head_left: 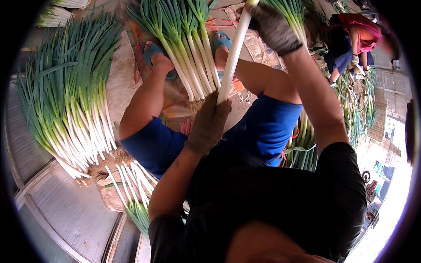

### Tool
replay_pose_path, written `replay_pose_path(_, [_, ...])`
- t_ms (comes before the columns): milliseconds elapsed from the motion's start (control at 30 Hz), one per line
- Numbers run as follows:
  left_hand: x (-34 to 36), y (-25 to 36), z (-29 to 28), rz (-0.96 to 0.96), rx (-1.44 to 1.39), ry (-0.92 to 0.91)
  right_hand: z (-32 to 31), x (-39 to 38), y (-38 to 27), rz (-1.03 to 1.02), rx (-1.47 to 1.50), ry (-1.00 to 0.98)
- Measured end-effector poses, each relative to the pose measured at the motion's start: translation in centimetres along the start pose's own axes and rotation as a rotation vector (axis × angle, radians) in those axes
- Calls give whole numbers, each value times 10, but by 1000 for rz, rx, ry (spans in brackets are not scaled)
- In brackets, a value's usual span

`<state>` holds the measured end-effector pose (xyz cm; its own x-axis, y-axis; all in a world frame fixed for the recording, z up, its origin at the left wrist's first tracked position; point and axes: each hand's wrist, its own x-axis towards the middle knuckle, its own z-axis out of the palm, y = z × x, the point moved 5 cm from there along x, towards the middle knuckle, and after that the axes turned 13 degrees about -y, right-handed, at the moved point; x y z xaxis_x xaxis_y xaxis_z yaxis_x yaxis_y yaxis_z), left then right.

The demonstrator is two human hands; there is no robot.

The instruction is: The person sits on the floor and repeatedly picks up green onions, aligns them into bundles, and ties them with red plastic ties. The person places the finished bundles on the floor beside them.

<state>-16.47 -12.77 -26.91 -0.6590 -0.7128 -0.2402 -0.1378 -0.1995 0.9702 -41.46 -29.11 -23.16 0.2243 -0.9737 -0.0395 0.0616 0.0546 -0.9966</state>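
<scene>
A long, thick green onion (236, 52) slants up between my two gloved hands, its white shaft bare. Low on the shaft, my left hand (209, 122) is closed around the white end. My right hand (275, 31), in a dirty dark glove, is closed at the upper part where white turns to green; its fingers are slightly blurred and partly hidden. Just left of the held stalk, a small row of green onions (188, 61) lies between my sandalled feet, leaves pointing away and roots toward me.
A large heap of green onions (72, 101) lies at the left, with a smaller pile (138, 186) near my left elbow. More stalks (302, 151) lie by my right thigh. At upper right, a co-worker in red (357, 33) bends over leafy scraps (357, 101). Metal panels (70, 215) border the lower left.
</scene>
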Motion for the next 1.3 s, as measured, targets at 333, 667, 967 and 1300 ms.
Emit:
replay_pose_path(333, [114, -181, -5, -342, -259, 390, 10, 175, 146, 325, -324, -186])
replay_pose_path(667, [96, -345, 19, -603, -363, 473, 74, 154, 335, 661, -763, -215])
replay_pose_path(967, [101, -357, 22, -894, -569, 486, 77, 186, 300, 577, -1032, -142])
replay_pose_path(1300, [100, -388, 38, -895, -509, 529, 64, 202, 305, 466, -1336, -35])
